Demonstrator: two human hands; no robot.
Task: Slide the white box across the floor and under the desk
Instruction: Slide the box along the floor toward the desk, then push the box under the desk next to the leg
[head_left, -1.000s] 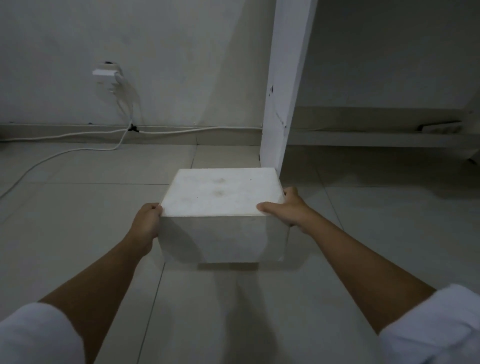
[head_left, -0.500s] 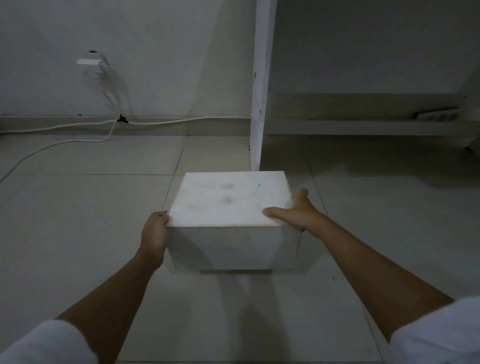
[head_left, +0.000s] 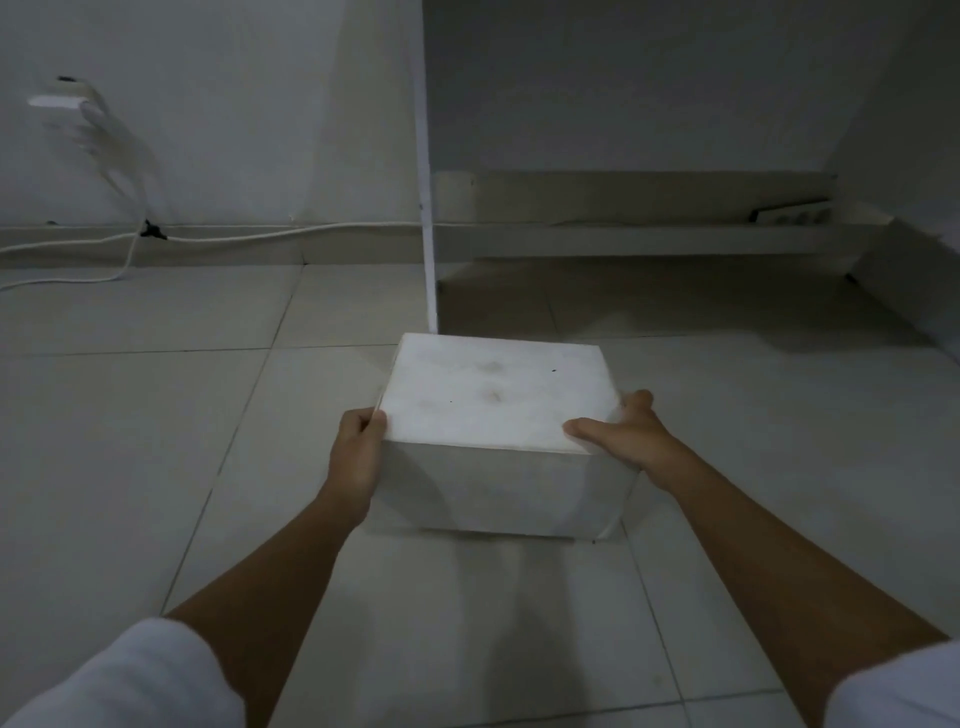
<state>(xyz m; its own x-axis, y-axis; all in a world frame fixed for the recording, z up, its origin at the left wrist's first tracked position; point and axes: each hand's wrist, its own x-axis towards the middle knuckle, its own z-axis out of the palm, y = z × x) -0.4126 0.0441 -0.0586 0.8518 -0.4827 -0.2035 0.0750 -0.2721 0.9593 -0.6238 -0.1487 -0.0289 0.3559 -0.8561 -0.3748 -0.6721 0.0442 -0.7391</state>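
The white box (head_left: 496, 405) sits flat on the tiled floor (head_left: 156, 415) at the centre of the view, its far left corner now just in front of the foot of the desk's white side panel (head_left: 427, 218). Half a second ago the box lay squarely in front of that panel; a second ago it was more to the panel's left. It has shifted rightward toward the 1 o'clock opening, so most of its width now faces the shadowed space under the desk (head_left: 649, 306), though none of it is under yet.

The left hand (head_left: 358, 447) grips the near left corner at 9 o'clock, fingers curled together against the side, thumb at the top edge. The right hand (head_left: 621, 436) holds the right side at 3 o'clock, thumb laid flat on the top, fingers spread loosely along the side face.

I judge the sideways alignment nearly done; a forward push toward 12 to 1 o'clock should carry it in, provided the left corner clears the panel.

At 10 o'clock a white cable (head_left: 234, 236) runs along the wall base, well apart.
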